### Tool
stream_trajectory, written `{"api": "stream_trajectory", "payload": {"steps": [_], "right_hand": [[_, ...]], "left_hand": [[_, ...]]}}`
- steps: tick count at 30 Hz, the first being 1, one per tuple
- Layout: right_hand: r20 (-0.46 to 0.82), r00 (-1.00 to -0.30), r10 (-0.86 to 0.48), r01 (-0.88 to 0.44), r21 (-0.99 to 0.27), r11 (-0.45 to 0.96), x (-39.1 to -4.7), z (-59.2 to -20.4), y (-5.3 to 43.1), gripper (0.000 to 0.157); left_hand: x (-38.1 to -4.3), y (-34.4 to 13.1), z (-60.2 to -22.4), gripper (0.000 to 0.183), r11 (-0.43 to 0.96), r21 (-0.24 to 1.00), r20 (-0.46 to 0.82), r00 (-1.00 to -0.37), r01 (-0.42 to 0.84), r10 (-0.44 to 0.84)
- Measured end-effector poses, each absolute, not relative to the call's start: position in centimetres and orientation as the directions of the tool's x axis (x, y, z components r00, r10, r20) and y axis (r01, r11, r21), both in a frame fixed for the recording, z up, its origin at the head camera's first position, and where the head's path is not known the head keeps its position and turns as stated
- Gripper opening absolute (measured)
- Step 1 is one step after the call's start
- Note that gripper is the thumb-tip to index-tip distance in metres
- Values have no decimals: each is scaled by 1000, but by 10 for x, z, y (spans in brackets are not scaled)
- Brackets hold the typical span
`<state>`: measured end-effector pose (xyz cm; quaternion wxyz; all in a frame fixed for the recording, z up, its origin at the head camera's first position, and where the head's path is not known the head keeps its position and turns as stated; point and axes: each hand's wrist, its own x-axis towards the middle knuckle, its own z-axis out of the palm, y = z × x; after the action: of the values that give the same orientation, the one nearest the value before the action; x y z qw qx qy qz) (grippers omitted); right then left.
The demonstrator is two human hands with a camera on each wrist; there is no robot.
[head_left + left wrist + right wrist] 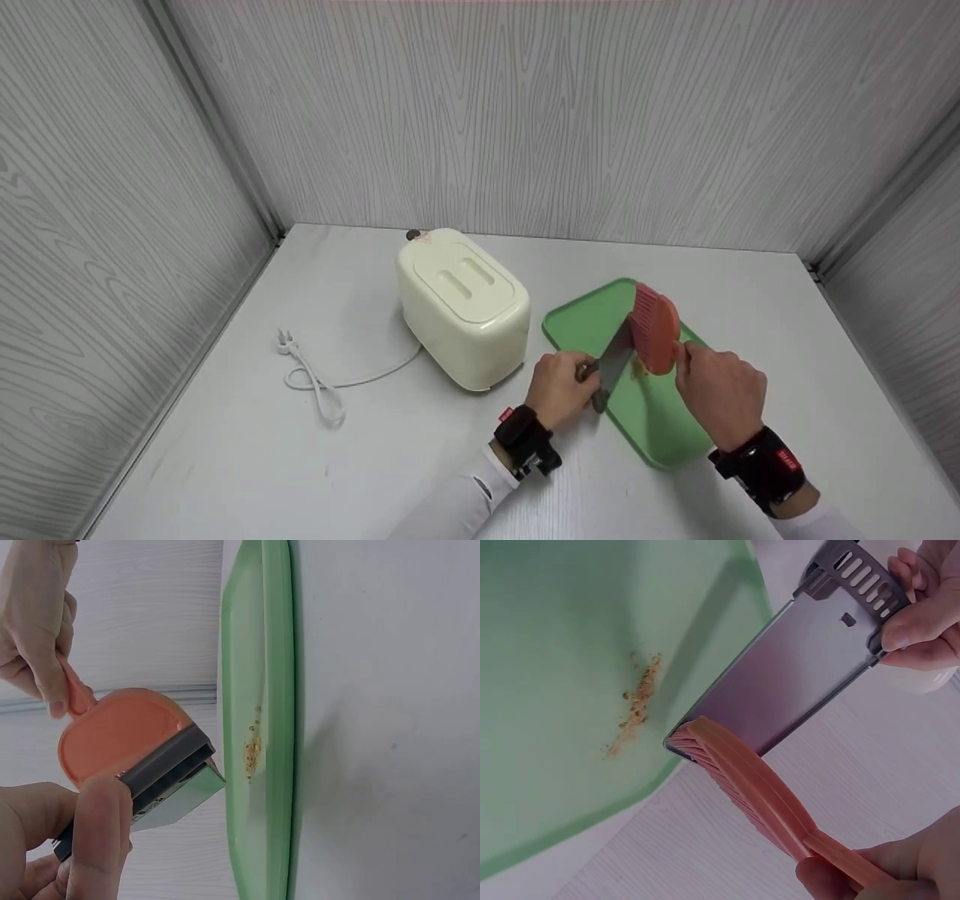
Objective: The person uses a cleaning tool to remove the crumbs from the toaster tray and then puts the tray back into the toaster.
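My left hand (pixel 562 390) pinches the dark slotted end of a thin metal crumb tray (pixel 780 675), which is tilted above the green tray (pixel 667 431). An orange brush (pixel 661 339) with pink bristles is gripped by its handle in my right hand (pixel 720 394). In the right wrist view its bristles (pixel 727 780) lie against the far end of the crumb tray. Below, a small streak of brown crumbs (pixel 637 706) lies on the green tray, and the left wrist view shows those crumbs (pixel 253 754) near the tray's rim.
A cream toaster (pixel 465 315) with a lid on top stands left of the green tray. Its white cord (pixel 360 381) runs left to a plug (pixel 286 343) on the white table (pixel 225 465). Grey wood-grain panels (pixel 480 120) enclose the back and sides.
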<state>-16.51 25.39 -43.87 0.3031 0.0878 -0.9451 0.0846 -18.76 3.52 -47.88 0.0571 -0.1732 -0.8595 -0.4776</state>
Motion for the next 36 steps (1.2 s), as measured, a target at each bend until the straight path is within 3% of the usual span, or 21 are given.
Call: {"api": "stream_trajectory", "payload": {"steps": [12,20,28,36], "right_hand": [[551,-832,-68,-151,-107,983,-165,-442,261,44],[591,-804,-70,-162,-103,981,-164,-439,268,43],[571,-821,5,-127,-191,973,-162,-437,284,43],[547,-833,86,-105,-308,945,-158,-437,301,27]], "left_hand": [[-188,36,-481,14,494,784,282,-925,376,256],[-187,35,-480,15,481,801,264,-931,357,250],[-187,35,-480,15,469,812,260,-935,347,242],[-187,33,-480,16,413,865,207,-952,286,226]]}}
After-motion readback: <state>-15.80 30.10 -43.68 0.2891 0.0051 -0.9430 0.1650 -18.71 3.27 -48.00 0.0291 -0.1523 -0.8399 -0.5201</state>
